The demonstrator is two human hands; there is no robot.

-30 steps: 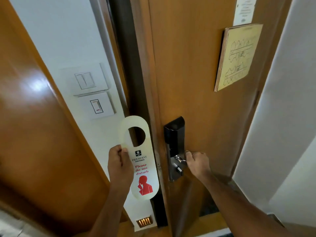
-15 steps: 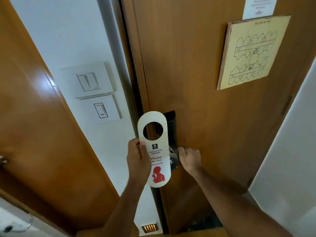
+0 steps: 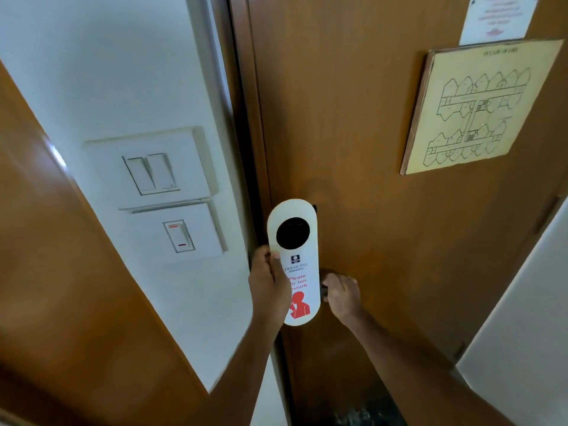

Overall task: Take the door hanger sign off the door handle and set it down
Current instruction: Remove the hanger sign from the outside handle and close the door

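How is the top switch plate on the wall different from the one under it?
The upper switch plate has two rockers side by side; the lower switch plate has just one. The upper plate's rockers are plain white, while the lower plate's rocker carries red marks at top and bottom. The upper plate looks wider than the lower plate. Both are white, rectangular and mounted on the same white wall, one directly above the other.
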